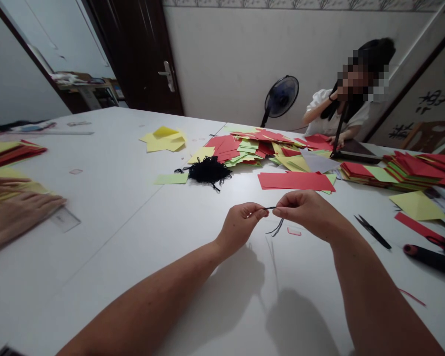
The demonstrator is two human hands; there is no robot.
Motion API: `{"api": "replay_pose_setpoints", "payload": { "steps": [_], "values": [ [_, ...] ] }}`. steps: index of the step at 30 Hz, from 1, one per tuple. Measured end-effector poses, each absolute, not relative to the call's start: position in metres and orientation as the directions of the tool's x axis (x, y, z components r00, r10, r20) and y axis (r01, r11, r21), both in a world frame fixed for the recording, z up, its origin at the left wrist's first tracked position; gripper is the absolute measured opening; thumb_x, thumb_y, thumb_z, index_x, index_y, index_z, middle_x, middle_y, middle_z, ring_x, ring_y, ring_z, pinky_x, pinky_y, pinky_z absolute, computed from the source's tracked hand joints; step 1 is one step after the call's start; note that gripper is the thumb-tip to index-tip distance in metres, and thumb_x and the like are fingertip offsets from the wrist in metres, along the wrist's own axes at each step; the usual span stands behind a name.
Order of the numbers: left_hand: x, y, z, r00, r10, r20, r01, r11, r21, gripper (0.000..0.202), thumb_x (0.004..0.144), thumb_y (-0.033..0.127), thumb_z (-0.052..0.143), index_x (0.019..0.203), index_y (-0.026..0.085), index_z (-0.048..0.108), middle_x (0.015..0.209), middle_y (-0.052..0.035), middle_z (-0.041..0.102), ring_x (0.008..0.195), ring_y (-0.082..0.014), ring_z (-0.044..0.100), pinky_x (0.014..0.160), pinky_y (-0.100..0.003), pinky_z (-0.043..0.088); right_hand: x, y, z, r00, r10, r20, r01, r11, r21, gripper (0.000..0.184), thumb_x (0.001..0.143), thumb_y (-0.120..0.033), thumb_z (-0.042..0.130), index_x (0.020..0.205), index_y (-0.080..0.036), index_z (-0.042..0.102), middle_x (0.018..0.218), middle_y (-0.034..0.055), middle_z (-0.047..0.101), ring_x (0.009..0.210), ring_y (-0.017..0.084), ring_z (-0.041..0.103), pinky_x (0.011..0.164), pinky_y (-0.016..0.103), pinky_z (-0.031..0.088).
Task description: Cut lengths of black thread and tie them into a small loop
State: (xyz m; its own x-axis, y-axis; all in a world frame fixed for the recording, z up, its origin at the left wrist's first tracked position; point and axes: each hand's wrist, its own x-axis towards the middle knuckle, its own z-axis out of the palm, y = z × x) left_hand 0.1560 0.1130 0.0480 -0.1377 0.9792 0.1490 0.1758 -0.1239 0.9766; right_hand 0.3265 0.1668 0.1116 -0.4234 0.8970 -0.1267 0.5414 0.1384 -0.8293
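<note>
Above the white table, my left hand [241,225] pinches one part of a thin black cord [270,208] between thumb and fingertips. My right hand [307,211] pinches the same cord a short way to the right, so a small stretch shows between the two hands. Loose cord ends [278,228] dangle below my right fingers. Beyond my hands lies a tangled heap of black cords [209,170], partly beside a light green paper slip [171,179]. Red paper strips [296,181] lie just past my right hand.
Scissors [373,231] and a dark-handled tool [432,259] lie to my right. Stacks of coloured paper [404,170] and a loose pile [244,146] stand farther back. A co-worker's hands [22,212] press yellow paper at left. Another person [341,113] sits opposite, near a fan [282,96].
</note>
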Motion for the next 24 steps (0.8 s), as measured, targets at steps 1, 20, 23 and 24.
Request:
{"api": "replay_pose_setpoints", "payload": {
  "steps": [1,20,23,24],
  "values": [
    [0.157,0.113,0.048,-0.124,0.981,0.15,0.181,-0.126,0.975,0.019,0.08,0.036,0.066,0.073,0.022,0.076,0.07,-0.0013,0.073,0.07,-0.0177,0.061,0.07,-0.031,0.049,0.326,0.167,0.112,-0.415,0.902,-0.118,0.533,0.136,-0.835,0.026,0.062,-0.044,0.08,0.06,-0.021,0.067,0.054,-0.0032,0.048,0.05,0.01,0.037,0.043,0.023,0.029],
    [0.158,0.116,0.031,-0.025,0.995,0.091,0.176,-0.086,0.981,0.025,0.081,0.041,0.061,0.081,0.02,0.074,0.083,-0.0036,0.076,0.076,-0.0167,0.059,0.073,-0.03,0.045,0.332,0.174,0.112,-0.353,0.934,-0.048,0.555,0.168,-0.815,0.034,0.063,-0.053,0.07,0.066,-0.02,0.068,0.055,-0.0027,0.049,0.056,0.011,0.037,0.05,0.026,0.028],
    [0.159,0.116,0.027,-0.01,0.997,0.075,0.181,-0.071,0.981,0.026,0.081,0.042,0.061,0.081,0.02,0.074,0.081,-0.0036,0.075,0.073,-0.016,0.057,0.07,-0.03,0.044,0.333,0.173,0.113,-0.342,0.939,-0.037,0.55,0.168,-0.818,0.035,0.062,-0.054,0.07,0.067,-0.02,0.068,0.057,-0.0022,0.052,0.056,0.011,0.039,0.051,0.027,0.029],
    [0.16,0.116,0.026,-0.008,0.997,0.072,0.184,-0.069,0.981,0.026,0.081,0.042,0.061,0.081,0.02,0.074,0.08,-0.0035,0.075,0.073,-0.0159,0.057,0.07,-0.029,0.044,0.333,0.172,0.114,-0.339,0.94,-0.037,0.55,0.166,-0.818,0.035,0.062,-0.054,0.069,0.067,-0.02,0.068,0.057,-0.0022,0.053,0.056,0.011,0.039,0.051,0.027,0.03]
  ]
}}
